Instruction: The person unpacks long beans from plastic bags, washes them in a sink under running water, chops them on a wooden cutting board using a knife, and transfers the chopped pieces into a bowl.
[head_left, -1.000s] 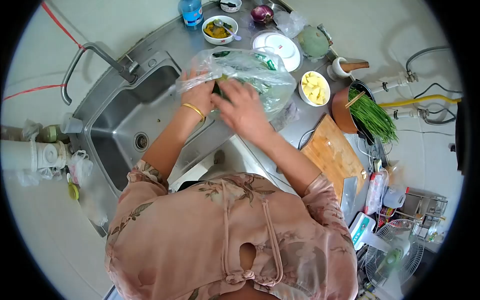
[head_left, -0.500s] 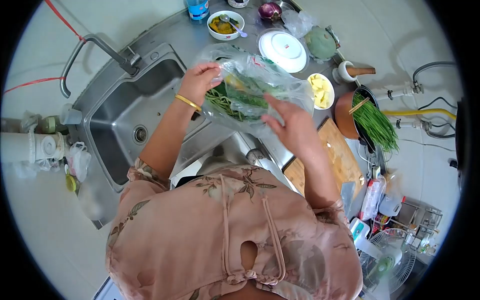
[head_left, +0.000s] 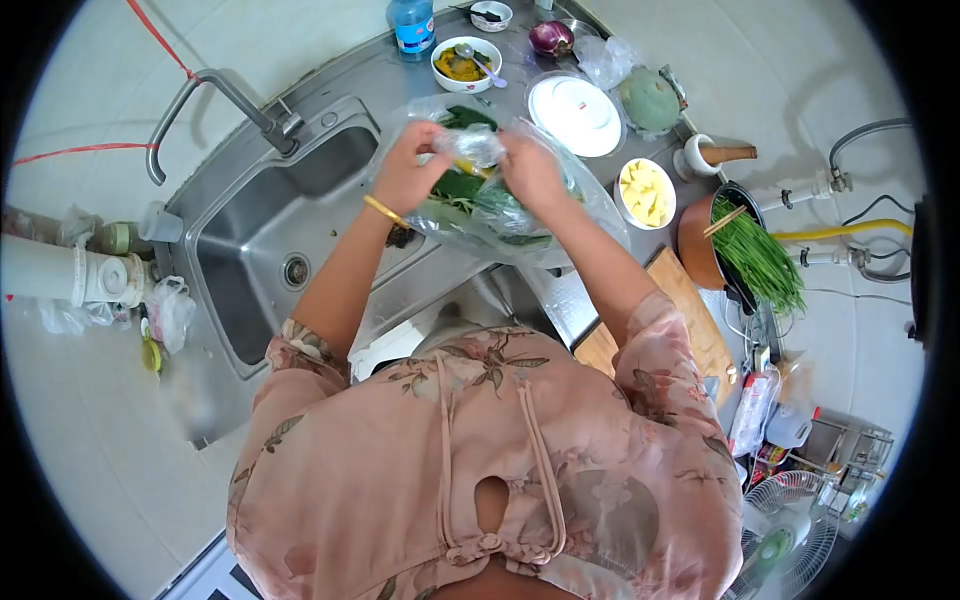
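A large clear plastic bag (head_left: pixel 590 205) with green vegetables (head_left: pixel 458 188) lies on the counter beside the sink. Above it, a small crumpled piece of clear plastic (head_left: pixel 472 146) is stretched between my two hands. My left hand (head_left: pixel 410 165), with a gold bangle at the wrist, pinches its left end. The right end is gripped by the fingers of my right hand (head_left: pixel 532 172). Something yellow shows under the plastic, too covered to make out.
The steel sink (head_left: pixel 270 250) and faucet (head_left: pixel 225 105) are at left. Behind the bag are a bowl of food (head_left: pixel 467 66) and a white lid (head_left: pixel 575 115). Rightward stand a bowl of yellow pieces (head_left: pixel 645 193), a cutting board (head_left: pixel 690 320) and a pot (head_left: pixel 697 248) with long greens (head_left: pixel 755 255).
My right hand has moved up and left from the bag's right part and closed on the small plastic. The camera view has shifted slightly.
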